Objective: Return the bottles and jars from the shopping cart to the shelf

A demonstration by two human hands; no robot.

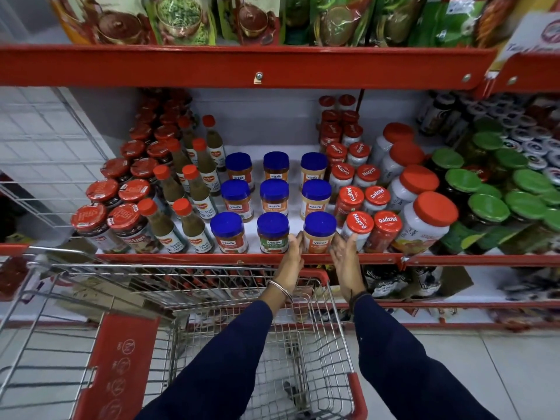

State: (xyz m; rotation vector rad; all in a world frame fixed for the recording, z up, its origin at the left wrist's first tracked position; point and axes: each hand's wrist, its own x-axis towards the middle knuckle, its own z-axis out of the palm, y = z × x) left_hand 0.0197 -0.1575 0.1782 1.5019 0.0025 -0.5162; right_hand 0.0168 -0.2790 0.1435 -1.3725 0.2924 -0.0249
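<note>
A blue-lidded jar (319,230) with an orange label stands at the front right of a block of blue-lidded jars (274,197) on the red-edged shelf (169,257). My left hand (292,256) lies flat against its left side and my right hand (345,257) against its right side, so the jar is cupped between them. Both arms, in dark sleeves, reach over the wire shopping cart (188,266). No bottle or jar shows in the part of the cart basket that I see.
Green chilli sauce bottles (194,204) and red-lidded dark jars (121,192) stand to the left. Red-lidded jam jars (362,204), big white jars (424,219) and green-lidded jars (488,207) fill the right. Pouches hang on the shelf above; more stock sits below.
</note>
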